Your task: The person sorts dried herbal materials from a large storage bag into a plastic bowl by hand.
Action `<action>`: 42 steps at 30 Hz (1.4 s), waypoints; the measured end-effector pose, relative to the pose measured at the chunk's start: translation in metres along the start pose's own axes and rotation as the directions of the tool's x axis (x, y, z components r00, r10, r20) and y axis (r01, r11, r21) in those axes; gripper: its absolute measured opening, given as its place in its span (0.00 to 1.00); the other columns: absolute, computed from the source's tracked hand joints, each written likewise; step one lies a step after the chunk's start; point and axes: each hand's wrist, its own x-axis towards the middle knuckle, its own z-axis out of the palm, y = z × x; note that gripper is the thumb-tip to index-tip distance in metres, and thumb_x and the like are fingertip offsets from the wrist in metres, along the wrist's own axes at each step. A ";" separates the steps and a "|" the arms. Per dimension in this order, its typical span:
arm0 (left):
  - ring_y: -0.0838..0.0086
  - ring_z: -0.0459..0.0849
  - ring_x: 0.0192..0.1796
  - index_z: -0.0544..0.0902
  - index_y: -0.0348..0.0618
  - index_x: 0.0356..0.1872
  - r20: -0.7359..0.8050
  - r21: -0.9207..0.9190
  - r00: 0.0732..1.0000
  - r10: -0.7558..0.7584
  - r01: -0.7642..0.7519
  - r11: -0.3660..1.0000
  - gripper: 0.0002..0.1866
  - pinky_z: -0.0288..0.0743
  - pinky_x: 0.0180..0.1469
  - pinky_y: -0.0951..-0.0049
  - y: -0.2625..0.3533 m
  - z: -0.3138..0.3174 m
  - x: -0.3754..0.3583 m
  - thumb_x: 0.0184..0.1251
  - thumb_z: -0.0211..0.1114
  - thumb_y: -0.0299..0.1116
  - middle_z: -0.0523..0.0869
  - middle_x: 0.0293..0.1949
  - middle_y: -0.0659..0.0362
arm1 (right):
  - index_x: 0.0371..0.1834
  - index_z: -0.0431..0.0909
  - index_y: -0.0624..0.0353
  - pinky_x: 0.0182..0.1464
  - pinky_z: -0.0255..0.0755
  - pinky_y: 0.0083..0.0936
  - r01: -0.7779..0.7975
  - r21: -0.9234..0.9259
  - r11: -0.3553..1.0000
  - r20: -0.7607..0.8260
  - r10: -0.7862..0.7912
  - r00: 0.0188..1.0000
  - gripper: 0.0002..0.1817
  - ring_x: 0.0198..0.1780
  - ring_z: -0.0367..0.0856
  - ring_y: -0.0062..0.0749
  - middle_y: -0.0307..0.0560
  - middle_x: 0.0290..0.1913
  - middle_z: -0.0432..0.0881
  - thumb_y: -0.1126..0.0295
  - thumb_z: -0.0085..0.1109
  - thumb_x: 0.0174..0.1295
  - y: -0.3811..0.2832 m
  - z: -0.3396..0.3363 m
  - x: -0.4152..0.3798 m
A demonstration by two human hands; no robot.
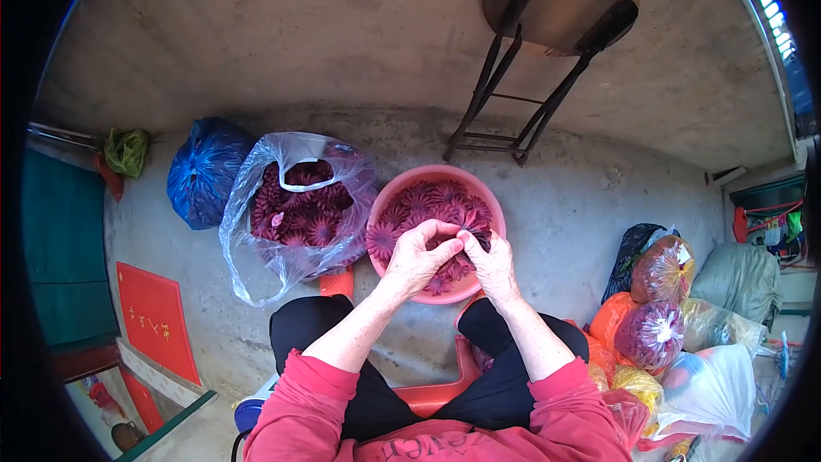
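Note:
A pink basin (499,214) stands on the floor in front of my knees, filled with dark red, pleated, flower-shaped pieces (436,198). Over its near half my left hand (417,258) and my right hand (493,267) meet fingertip to fingertip. Both are closed in a pinch on one dark red flower-shaped piece (473,222), which sticks up past the fingers of the right hand. What lies right between the fingertips is partly hidden. Left of the basin, a clear plastic bag (235,244) gapes open, with more of the same dark red pieces inside.
A tied blue bag (205,173) sits beyond the clear bag. A folding stool (530,111) leans against the wall ahead. Several stuffed bags, including a white one (705,393), crowd the floor at right. A red sheet with writing (158,321) lies at left.

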 end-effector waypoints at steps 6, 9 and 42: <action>0.83 0.74 0.28 0.80 0.37 0.37 -0.103 0.364 0.979 0.174 -0.125 0.923 0.07 0.69 0.31 0.86 -0.007 -0.009 0.000 0.57 0.61 0.24 0.80 0.30 0.62 | 0.33 0.78 0.63 0.30 0.65 0.17 -0.003 0.033 0.999 0.171 -0.003 0.985 0.12 0.25 0.69 0.20 0.38 0.24 0.77 0.63 0.62 0.56 0.015 -0.002 0.001; 0.83 0.74 0.28 0.80 0.38 0.36 -0.113 0.223 0.992 0.060 -0.033 0.974 0.05 0.68 0.30 0.85 -0.004 -0.007 -0.003 0.58 0.60 0.24 0.80 0.30 0.63 | 0.31 0.77 0.61 0.28 0.63 0.17 0.060 -0.129 0.990 0.071 -0.051 0.996 0.12 0.24 0.68 0.20 0.37 0.23 0.76 0.62 0.61 0.56 0.000 0.001 -0.004; 0.75 0.78 0.46 0.77 0.45 0.46 0.101 -0.727 0.987 -0.129 0.161 0.667 0.11 0.71 0.55 0.62 -0.019 -0.045 0.017 0.63 0.58 0.31 0.82 0.41 0.59 | 0.54 0.71 0.64 0.43 0.70 0.19 0.396 -0.560 0.728 0.220 -0.330 0.918 0.24 0.39 0.78 0.28 0.46 0.42 0.81 0.69 0.61 0.54 -0.003 -0.016 0.004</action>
